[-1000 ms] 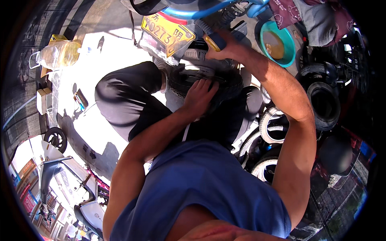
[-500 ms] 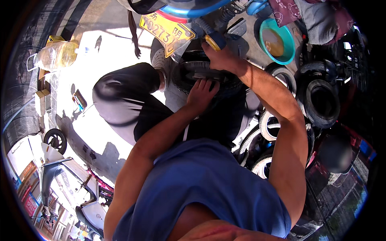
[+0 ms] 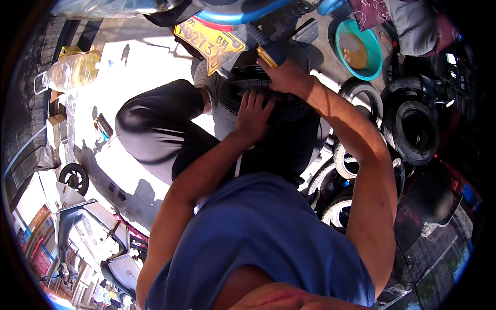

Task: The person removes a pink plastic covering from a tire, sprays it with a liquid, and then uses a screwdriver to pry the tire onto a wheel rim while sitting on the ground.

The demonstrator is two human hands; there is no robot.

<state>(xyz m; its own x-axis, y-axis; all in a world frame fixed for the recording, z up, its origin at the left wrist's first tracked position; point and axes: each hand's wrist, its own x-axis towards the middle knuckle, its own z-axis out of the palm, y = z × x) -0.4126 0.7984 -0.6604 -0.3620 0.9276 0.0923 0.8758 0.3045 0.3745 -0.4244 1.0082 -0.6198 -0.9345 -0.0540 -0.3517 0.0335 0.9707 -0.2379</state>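
Observation:
Between my bent legs lies a black tyre on a wheel, under the rear of a scooter with a yellow number plate. My left hand rests on the tyre's near side, its fingers curled over it. Above and to its right, my right hand is closed on a yellow-and-black tool, just over the tyre's far side. The tool's working end and the middle of the wheel are partly hidden by shadow and my hand.
A teal basin of murky liquid stands at the upper right, near stacked tyres. At left are a large clear jug, small tools, a small wheel and a white scooter. The blue-rimmed scooter body hangs above.
My right hand and the tool have shifted slightly left from a second ago. My left hand has moved a little on the tyre, its fingertips now slightly higher in view.

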